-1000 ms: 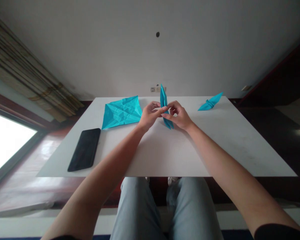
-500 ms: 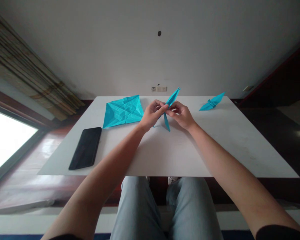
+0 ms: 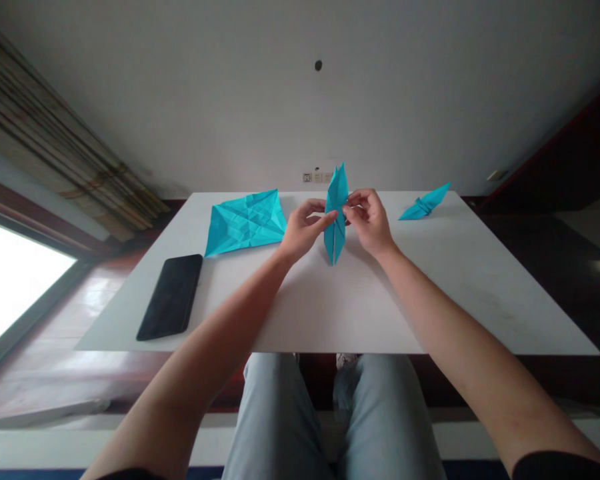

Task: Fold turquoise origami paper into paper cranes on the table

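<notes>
Blue fold [image 3: 336, 192] pinched between left hand [image 3: 305, 230] and right hand [image 3: 371, 217]
So the fold's standing near upright over the table [image 3: 330, 313], two points up, two down; left thumb's across the front, the other left fingers partly hidden behind it, and right thumb and fingers are gripping the right edge. Half a second ago it leaned right with the points splayed, now its broad face is toward me and the right hand sits a bit higher. Table's white: black phone [image 3: 170, 297] at the near left, creased blue sheet [image 3: 247, 223] beyond it near the left hand, another blue fold [image 3: 425, 202] off to the far right. Past that, a grey wall [image 3: 220, 120] with sockets [image 3: 316, 178], and a curtain [image 3: 45, 133] on the left.
</notes>
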Demonstrator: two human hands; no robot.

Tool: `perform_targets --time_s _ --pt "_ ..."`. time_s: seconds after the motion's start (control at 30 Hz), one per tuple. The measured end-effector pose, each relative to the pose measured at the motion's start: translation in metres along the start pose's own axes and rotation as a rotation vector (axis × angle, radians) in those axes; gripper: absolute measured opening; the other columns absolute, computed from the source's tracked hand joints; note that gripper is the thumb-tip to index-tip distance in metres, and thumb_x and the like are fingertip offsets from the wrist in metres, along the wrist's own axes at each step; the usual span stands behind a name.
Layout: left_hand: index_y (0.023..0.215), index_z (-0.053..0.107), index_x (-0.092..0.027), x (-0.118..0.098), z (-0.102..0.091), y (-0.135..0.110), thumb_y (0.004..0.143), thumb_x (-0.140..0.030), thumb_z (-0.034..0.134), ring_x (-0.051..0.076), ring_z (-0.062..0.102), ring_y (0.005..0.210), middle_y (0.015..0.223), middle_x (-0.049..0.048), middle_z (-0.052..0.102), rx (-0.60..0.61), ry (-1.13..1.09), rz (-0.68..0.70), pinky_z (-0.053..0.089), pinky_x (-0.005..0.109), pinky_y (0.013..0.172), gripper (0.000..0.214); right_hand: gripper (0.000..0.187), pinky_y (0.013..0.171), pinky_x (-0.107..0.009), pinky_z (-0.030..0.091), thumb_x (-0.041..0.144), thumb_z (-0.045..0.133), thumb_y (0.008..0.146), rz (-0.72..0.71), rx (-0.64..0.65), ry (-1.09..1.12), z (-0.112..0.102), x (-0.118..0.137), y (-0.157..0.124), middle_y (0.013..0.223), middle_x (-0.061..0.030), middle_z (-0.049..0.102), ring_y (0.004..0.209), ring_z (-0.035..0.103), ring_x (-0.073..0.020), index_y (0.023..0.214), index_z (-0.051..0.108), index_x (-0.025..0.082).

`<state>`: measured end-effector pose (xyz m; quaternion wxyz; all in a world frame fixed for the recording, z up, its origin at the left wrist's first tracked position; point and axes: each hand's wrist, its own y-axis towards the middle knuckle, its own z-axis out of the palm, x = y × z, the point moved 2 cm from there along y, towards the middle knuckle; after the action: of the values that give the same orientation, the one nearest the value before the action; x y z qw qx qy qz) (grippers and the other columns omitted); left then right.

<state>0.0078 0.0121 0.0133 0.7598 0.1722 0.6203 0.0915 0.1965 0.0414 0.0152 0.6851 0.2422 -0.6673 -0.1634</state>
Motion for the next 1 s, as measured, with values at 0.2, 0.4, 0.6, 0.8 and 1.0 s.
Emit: perform_targets --time_s 0.2,0.4,0.6,0.8,1.0 --pt "0.106 0.081 -0.02 0.0 -0.003 0.002 0.09 -0.08 0.092 0.017 0.08 0.09 0.104 0.0063 0.084 -0.017 0.045 0.034 0.067 0.031 0.085 0.064 0.065 0.063 -0.032 0.06 0.09 0.088 0.087 -0.007 0.004 -0.038 -0.001 0.003 -0.001 0.101 -0.0002 0.076 0.075 0.067 -0.0167 0.108 0.068 0.032" --pt "0.119 0.067 -0.026 0.002 -0.004 0.0 0.076 -0.056 0.11 0.015 0.08 0.083 0.102 0.0001 0.08 -0.068 -0.015 0.025 0.066 0.031 0.081 0.068 0.064 0.07 -0.033 0.06 0.09 0.085 0.088 0.068 0.087 -0.118 0.002 0.015 -0.006 0.109 -0.0057 0.079 0.095 0.075 -0.0233 0.107 0.079 0.029" --pt "0.128 0.054 -0.03 0.009 -0.003 0.002 0.075 -0.041 0.111 0.014 0.08 0.08 0.098 -0.0038 0.078 -0.086 -0.068 0.0 0.062 0.029 0.078 0.079 0.068 0.073 -0.034 0.058 0.089 0.096 0.075 0.055 0.097 -0.125 0.002 0.013 -0.006 0.102 -0.0023 0.073 0.089 0.068 -0.0209 0.099 0.074 0.029" --pt "0.116 0.056 -0.027 0.01 -0.001 0.003 0.08 -0.051 0.109 0.014 0.075 0.08 0.095 -0.0014 0.079 -0.02 -0.049 0.0 0.057 0.027 0.074 0.068 0.07 0.067 -0.034 0.049 0.088 0.097 0.076 0.044 0.052 -0.065 0.002 0.011 -0.003 0.083 0.0027 0.06 0.075 0.054 -0.0178 0.091 0.061 0.03" --pt "0.109 0.059 -0.026 0.002 0.001 0.001 0.078 -0.063 0.109 0.015 0.075 0.084 0.094 -0.0016 0.078 -0.036 -0.083 0.024 0.06 0.029 0.078 0.069 0.074 0.066 -0.034 0.051 0.092 0.096 0.074 0.068 0.036 -0.049 0.005 0.015 -0.002 0.083 0.0025 0.06 0.077 0.057 -0.0191 0.092 0.059 0.031"
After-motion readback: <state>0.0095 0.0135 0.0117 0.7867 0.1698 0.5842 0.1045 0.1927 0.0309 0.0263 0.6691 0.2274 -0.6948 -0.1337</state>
